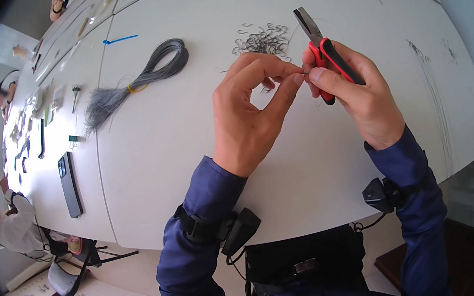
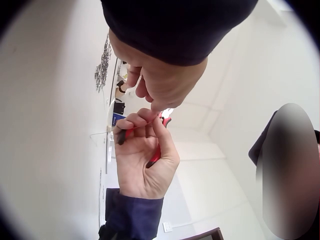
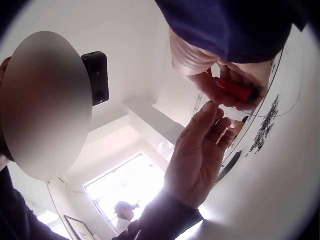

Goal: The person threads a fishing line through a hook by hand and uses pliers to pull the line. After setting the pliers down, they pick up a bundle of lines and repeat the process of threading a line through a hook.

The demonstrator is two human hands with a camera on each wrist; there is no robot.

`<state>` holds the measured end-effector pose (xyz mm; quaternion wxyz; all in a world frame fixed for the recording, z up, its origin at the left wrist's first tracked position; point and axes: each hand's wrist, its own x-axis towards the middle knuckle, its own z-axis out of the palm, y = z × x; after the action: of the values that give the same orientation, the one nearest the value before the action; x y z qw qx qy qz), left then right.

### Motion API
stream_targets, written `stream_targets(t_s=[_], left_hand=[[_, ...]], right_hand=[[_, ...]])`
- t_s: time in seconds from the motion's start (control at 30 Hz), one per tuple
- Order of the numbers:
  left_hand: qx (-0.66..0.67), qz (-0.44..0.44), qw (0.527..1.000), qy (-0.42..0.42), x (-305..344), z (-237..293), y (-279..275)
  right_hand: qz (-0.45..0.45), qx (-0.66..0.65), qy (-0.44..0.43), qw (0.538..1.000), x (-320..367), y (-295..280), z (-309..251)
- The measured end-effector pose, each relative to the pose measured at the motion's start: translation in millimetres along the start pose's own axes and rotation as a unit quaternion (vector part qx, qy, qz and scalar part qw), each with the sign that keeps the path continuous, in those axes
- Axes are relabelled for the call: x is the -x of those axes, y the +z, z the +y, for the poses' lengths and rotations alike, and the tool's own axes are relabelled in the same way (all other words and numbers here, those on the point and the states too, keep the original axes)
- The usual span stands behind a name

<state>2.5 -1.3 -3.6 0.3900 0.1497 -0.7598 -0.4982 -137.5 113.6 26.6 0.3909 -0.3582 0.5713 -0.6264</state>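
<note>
Over the table (image 1: 159, 159), both hands meet at their fingertips. My left hand (image 1: 252, 109) pinches the end of a small, thin, dark wire piece (image 1: 305, 72) between thumb and forefinger. At its other end are the right thumb and forefinger. Held in the palm of my right hand (image 1: 366, 89) are pliers (image 1: 331, 53) with red and black handles, their metal nose pointing up and away. A thin wire (image 3: 265, 116) curves out from the fingers in the right wrist view. Just beyond the left hand lies a pile of small bent wire hooks (image 1: 263, 42).
A looped bundle of grey wire (image 1: 177, 59), tied in yellow, lies left of the pile. Farther left are a blue cable tie (image 1: 121, 39) and a phone (image 1: 70, 185). Loose thin strands (image 1: 434, 94) lie at the right. Another person (image 1: 7, 210) sits at the left.
</note>
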Motion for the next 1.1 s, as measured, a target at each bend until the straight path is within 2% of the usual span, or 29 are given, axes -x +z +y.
stream_targets(t_s=[0.1,0.23,0.33,0.43,0.5,0.6,1.1], left_hand=[[-0.042,0.003,0.998,0.036,0,2,0],[-0.073,0.007,0.995,0.070,0,6,0],[-0.085,-0.014,0.996,0.030,1,11,-1],[0.026,-0.011,0.997,-0.074,4,14,2],[0.041,-0.018,0.996,-0.075,4,12,2],[0.062,-0.017,0.994,-0.090,3,11,2],[0.160,0.006,0.975,-0.153,2,14,1]], right_hand=[[-0.008,-0.003,0.022,1.000,0,-4,-2],[-0.003,0.014,0.000,1.000,0,-3,-1],[0.000,0.031,-0.011,0.999,1,-2,-3],[0.006,0.079,-0.047,0.996,1,-2,-2],[0.017,0.109,-0.100,0.989,2,1,2],[0.012,0.138,-0.115,0.984,3,4,0],[0.021,0.162,-0.143,0.976,6,10,4]])
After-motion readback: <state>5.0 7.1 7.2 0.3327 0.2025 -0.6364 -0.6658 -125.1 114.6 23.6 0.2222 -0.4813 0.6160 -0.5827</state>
